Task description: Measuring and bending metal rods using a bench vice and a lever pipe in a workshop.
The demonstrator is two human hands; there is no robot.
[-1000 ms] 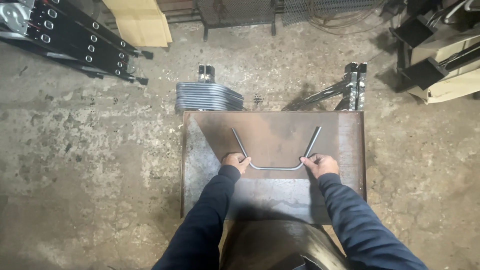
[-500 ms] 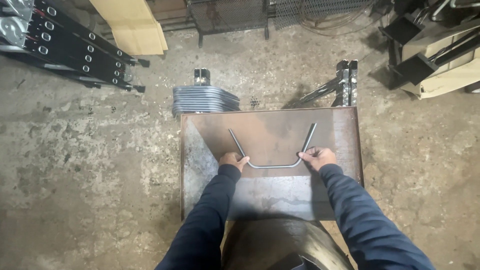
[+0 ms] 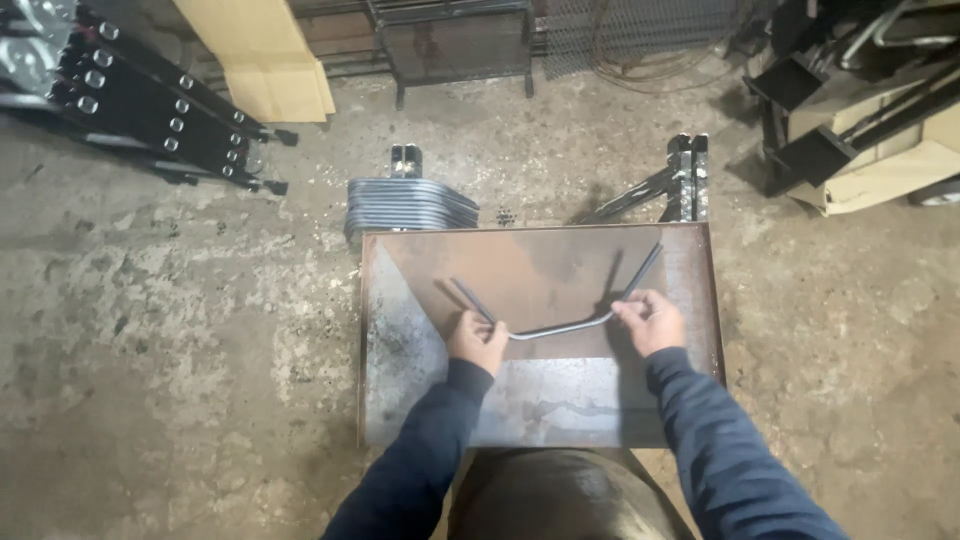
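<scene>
- Head view, nearest: the person's two dark sleeves come up from the bottom edge, either side of a rounded dark shape (image 3: 560,495) that lies against the near edge of the metal plate (image 3: 590,400).
- The left hand (image 3: 478,342) is curled shut around the left bend of a bent steel rod (image 3: 560,327); the right hand (image 3: 652,320) is closed on the rod's right bend, fingers wrapped over it.
- The rod lies on the plate about midway between near and far edges, its middle run going left to right between the hands and its two ends angling up and away towards the far corners.
- The right end of the rod stops just short of the plate's far right corner; the left end stays well inside the left edge.
- The plate is rusty brown on its far half and grey on the near half, with bare surface on all sides of the rod.
- Left of the plate the concrete floor (image 3: 180,340) is open up to the left edge of the view; to the right a narrower strip of floor shows.
- Just beyond the plate's far left corner sits a stack of bent rods (image 3: 405,203); beyond the far right corner stands a metal bracket (image 3: 680,180).
- Farthest off: black perforated bars (image 3: 150,110) at far left, cardboard (image 3: 262,55) beside them, and a dark frame (image 3: 455,40) by the back wall.
</scene>
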